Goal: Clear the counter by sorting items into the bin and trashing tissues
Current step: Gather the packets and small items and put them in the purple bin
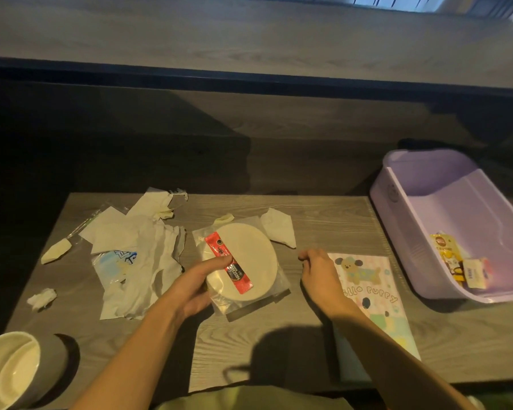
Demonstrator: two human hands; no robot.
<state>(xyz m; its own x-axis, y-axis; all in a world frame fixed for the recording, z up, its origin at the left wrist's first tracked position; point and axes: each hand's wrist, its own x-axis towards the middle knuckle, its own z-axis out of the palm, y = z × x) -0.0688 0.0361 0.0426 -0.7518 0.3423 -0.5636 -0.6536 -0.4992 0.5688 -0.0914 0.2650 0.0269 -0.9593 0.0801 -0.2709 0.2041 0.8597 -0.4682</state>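
A clear plastic pack of round white discs [249, 255] lies mid-counter, with a red coffee stick sachet [230, 263] across it. My left hand [196, 285] grips the pack's left edge, thumb on the sachet. Just right of the pack, my right hand [317, 270] hovers with fingers loosely curled and nothing in it. Crumpled tissues lie at the left front [42, 298], behind the pack [279, 226] and in a heap of white papers and wrappers [137, 247]. The lilac bin [427, 232] stands at the right with several small packets [459, 267] inside.
A pastel "Hello Puppy" folder [367, 279] lies under my right forearm. At the front left corner is a grey trash can with a white liner [12, 371]. A wrapped utensil [62, 241] lies far left. A raised ledge [249, 39] runs behind the counter.
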